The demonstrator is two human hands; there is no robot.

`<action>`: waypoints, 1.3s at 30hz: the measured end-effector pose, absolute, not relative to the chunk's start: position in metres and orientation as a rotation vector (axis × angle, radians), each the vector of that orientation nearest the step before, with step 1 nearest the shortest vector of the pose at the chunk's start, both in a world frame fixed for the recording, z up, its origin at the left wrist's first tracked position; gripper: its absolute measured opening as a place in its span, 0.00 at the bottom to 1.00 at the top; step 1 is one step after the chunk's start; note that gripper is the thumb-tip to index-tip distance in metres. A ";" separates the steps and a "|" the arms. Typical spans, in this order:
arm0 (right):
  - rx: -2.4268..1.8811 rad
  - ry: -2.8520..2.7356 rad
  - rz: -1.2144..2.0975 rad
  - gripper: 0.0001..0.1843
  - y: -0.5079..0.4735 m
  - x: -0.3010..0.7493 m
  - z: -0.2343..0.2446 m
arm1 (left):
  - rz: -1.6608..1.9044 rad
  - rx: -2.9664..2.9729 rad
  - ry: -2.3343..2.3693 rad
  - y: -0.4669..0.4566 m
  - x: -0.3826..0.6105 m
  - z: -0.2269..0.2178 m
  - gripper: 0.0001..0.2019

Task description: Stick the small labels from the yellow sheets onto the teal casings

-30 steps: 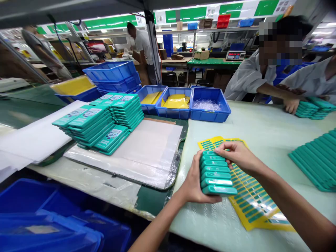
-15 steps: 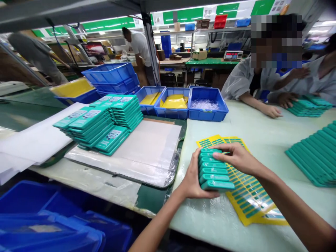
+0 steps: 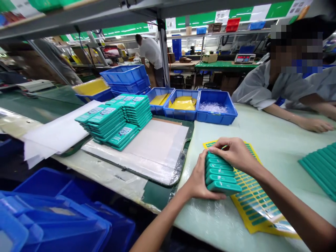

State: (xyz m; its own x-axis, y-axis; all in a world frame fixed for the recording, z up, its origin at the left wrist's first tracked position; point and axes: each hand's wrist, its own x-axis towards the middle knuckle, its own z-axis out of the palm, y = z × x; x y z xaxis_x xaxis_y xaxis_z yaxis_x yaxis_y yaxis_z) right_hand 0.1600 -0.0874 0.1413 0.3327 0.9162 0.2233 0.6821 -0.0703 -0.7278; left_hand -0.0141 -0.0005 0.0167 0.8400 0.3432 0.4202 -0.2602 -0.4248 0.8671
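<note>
Table (image 3: 265, 134): label sheets (image 3: 253, 199), blue bins (image 3: 183, 113)

1. Bright, even light comes from the ceiling lamps (image 3: 126, 30) at the back.
2. The pale desk (image 3: 262, 122) shows soft glare, and the teal stack (image 3: 220, 173) casts only a faint shadow.
3. Wide-angle bending bows the edges.
4. The blue bins (image 3: 52, 217) at lower left look soft and stretched.

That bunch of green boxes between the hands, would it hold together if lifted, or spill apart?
The row of green boxes is several separate pieces, so it would probably fan apart unless the left hand and right hand squeeze both ends. Their glossy faces look slippery. Each looks stiff and fairly light, being slim and held easily.
</note>
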 end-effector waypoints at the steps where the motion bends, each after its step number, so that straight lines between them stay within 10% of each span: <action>1: -1.845 -1.447 0.263 0.17 -0.090 0.164 0.142 | 0.661 1.910 0.072 0.000 -0.015 0.015 0.83; 20: -1.632 -1.458 -0.246 0.09 -0.111 0.199 0.147 | 0.619 1.885 0.111 -0.001 -0.019 0.012 0.83; 39: -1.519 -1.758 0.047 0.06 -0.119 0.171 0.144 | 0.589 1.903 0.192 -0.001 -0.019 0.011 0.83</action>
State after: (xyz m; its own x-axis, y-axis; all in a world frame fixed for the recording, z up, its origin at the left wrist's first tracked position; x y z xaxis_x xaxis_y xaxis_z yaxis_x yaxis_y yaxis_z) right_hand 0.1712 -0.1190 0.1436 0.0355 0.8476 0.5295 0.8180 0.2797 -0.5026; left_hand -0.0193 -0.0008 0.0109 0.8641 0.3968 0.3097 -0.1384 -0.4041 0.9042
